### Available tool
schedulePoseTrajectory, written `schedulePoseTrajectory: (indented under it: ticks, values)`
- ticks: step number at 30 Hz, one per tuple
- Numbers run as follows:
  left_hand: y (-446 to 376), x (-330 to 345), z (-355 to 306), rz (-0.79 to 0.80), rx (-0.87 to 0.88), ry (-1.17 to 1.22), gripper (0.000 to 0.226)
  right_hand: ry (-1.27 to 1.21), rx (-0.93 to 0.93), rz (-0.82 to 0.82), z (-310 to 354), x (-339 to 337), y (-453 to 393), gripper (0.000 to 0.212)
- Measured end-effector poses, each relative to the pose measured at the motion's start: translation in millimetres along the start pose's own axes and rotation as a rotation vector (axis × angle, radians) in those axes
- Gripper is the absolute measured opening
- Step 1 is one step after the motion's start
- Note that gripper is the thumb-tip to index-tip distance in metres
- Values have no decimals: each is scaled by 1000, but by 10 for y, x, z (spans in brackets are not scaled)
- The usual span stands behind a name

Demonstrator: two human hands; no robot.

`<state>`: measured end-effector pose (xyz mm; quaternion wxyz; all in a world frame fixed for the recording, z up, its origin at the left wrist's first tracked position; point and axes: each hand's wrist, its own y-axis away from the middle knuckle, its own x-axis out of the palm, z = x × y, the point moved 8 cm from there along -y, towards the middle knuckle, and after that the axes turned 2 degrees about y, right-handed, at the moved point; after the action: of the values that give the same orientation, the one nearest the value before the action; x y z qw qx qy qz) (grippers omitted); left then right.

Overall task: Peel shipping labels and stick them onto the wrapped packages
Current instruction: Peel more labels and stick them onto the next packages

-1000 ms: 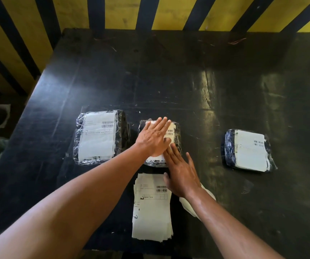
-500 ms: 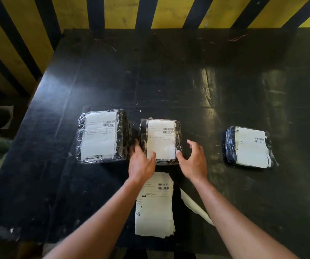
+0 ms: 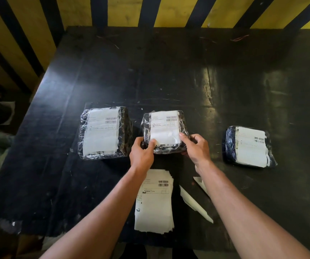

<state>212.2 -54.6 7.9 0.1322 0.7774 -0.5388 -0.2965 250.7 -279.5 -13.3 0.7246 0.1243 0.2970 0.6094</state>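
Gripping the middle package [image 3: 164, 131] at its near corners, the left hand [image 3: 141, 156] and right hand [image 3: 197, 148] probably mean to shift it, since its label [image 3: 164, 128] is on; spare labels [image 3: 154, 200] wait nearer on the tabletop [image 3: 169, 71].

Both hands grip the middle package [image 3: 164, 131] at its near corners: left hand [image 3: 142, 155] at 7 o'clock, right hand [image 3: 195, 149] at 5 o'clock, thumbs on its label. Labelled packages lie at 9 o'clock [image 3: 103, 132] and 3 o'clock [image 3: 249, 146]. A label stack [image 3: 154, 202] lies at 6 o'clock on the black table [image 3: 169, 75].
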Motion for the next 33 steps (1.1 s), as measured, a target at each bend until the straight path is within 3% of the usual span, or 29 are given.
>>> schedulePoseTrajectory:
  ticks: [4, 8, 13, 16, 21, 28, 33]
  values:
    - [95, 230, -132, 23, 50, 39, 48, -31, -29, -32, 53, -323, 14, 29]
    - [243, 689, -271, 120, 71, 44, 29, -66, -3, -100, -151, -802, -28, 25]
    - [508, 1407, -307, 187, 55, 2, 57, -111, 30, -229, -467, -1535, -79, 26]
    - [632, 1863, -315, 260, 60, -35, 59, -112, 66, -301, -630, -2009, -113, 31]
    - [683, 2529, -299, 362, 76, -108, 60, -140, 122, -366, -868, -2614, -257, 21]
    - [606, 2838, -241, 397, 152, -283, 57, -73, 157, -359, -1086, -2771, -390, 9]
    - [610, 2615, -214, 436, 239, -381, 57, 245, 106, -434, -1016, -2767, -233, 66]
